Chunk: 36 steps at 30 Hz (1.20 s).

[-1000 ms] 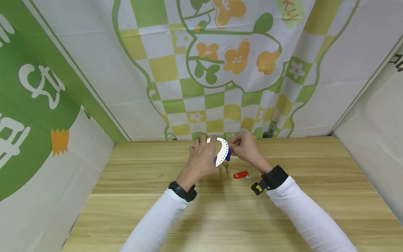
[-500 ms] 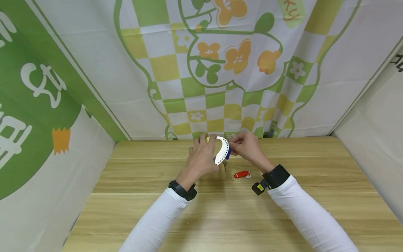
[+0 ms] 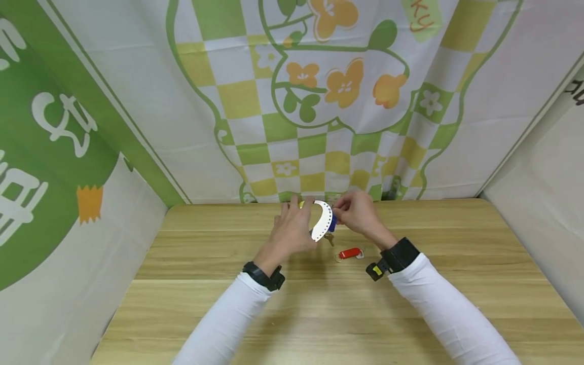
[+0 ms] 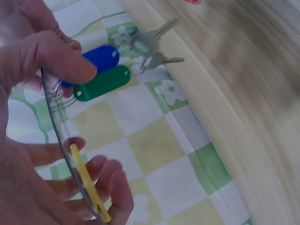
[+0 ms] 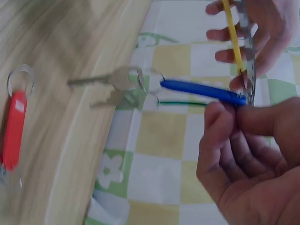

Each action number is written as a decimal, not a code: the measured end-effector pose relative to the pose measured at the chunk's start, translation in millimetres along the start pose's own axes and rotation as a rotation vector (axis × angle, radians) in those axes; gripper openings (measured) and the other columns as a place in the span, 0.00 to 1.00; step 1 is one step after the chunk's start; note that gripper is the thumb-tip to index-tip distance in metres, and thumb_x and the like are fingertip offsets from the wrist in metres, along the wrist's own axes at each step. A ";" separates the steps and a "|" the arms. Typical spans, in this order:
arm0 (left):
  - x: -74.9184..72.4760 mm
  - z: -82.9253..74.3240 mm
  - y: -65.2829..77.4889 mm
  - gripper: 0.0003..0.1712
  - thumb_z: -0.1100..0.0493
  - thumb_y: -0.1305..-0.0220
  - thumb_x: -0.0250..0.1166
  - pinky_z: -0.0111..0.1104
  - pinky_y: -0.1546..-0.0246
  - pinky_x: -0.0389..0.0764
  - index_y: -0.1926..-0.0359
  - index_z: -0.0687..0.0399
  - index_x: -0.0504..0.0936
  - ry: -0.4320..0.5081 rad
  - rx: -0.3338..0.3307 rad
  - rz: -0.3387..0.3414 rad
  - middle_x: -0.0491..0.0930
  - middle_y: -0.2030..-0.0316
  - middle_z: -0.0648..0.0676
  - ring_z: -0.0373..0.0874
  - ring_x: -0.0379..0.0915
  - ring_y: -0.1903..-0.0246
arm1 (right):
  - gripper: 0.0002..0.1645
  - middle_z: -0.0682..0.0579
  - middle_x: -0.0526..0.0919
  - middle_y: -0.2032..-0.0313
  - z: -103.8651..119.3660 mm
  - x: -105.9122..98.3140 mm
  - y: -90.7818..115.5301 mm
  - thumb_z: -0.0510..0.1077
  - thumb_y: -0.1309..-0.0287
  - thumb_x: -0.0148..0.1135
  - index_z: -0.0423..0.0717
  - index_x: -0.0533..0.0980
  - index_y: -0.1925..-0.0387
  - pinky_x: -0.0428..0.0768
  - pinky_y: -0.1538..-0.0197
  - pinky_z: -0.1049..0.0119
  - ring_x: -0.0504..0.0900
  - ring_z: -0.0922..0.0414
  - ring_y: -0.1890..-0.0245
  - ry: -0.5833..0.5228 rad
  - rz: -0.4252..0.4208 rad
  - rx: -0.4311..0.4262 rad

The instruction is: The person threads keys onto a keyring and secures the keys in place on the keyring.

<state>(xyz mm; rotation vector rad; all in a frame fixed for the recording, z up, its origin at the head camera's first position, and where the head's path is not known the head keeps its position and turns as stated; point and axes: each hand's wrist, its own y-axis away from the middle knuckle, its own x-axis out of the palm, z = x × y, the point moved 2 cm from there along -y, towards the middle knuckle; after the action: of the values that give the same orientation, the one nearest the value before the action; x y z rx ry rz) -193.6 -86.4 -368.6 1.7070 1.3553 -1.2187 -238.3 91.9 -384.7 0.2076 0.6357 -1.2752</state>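
Note:
My left hand (image 3: 289,228) grips a white curved plate (image 3: 325,223) with a row of small holes along its edge. It stands nearly edge-on in the left wrist view. A yellow key tag (image 4: 86,180) hangs at the plate, by the left fingers. My right hand (image 3: 358,215) pinches the ring end of a blue key tag (image 5: 197,91) with thumb and forefinger, against the plate's edge. A green key tag (image 4: 103,84) hangs beside the blue one. Keys (image 4: 145,44) dangle from both tags. The right fingertips partly hide the rings.
On the wooden table (image 3: 365,314) lies a red key tag (image 3: 350,253) with a ring, just below my hands. A patterned curtain (image 3: 319,167) hangs behind the table's far edge. Fabric walls stand at both sides.
Both hands stay almost where they were. The plate tilts slightly back and forth, and the hanging keys swing a little.

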 end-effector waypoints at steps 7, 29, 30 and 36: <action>-1.8 3.2 0.9 0.60 0.60 0.63 0.82 0.57 0.51 0.78 0.25 0.55 0.64 0.047 0.006 0.114 0.64 0.34 0.69 0.65 0.67 0.42 | 0.06 0.51 0.84 0.78 1.5 -3.3 -0.8 0.27 0.45 0.66 0.37 0.85 0.73 0.80 0.74 0.66 0.80 0.61 0.79 0.193 0.114 -0.221; 0.5 3.6 -0.6 0.64 0.57 0.63 0.85 0.59 0.43 0.73 0.24 0.56 0.61 0.144 -0.023 0.078 0.57 0.29 0.73 0.70 0.60 0.34 | 0.01 0.45 0.86 0.73 -3.0 -6.4 1.4 0.31 0.44 0.71 0.34 0.85 0.69 0.83 0.71 0.66 0.85 0.55 0.75 -0.032 0.001 -0.029; 0.1 4.0 -0.5 0.64 0.57 0.63 0.85 0.59 0.43 0.74 0.24 0.56 0.62 0.146 -0.018 0.083 0.57 0.29 0.73 0.70 0.60 0.35 | 0.01 0.46 0.85 0.73 -2.0 -6.5 0.9 0.30 0.45 0.71 0.35 0.85 0.71 0.83 0.72 0.66 0.84 0.56 0.76 0.015 -0.005 -0.074; -1.1 6.5 -0.3 0.63 0.56 0.61 0.85 0.59 0.42 0.73 0.24 0.56 0.62 0.171 -0.014 0.120 0.57 0.29 0.72 0.70 0.60 0.34 | 0.07 0.51 0.85 0.77 1.6 -7.6 -1.5 0.28 0.47 0.72 0.40 0.85 0.75 0.81 0.74 0.66 0.81 0.59 0.78 0.159 0.019 -0.252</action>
<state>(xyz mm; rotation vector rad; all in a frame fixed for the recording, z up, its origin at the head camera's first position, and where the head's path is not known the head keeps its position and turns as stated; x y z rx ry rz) -195.7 -92.5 -370.0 1.8894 1.3335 -1.0141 -240.4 97.0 -378.9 0.1065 0.9220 -1.1552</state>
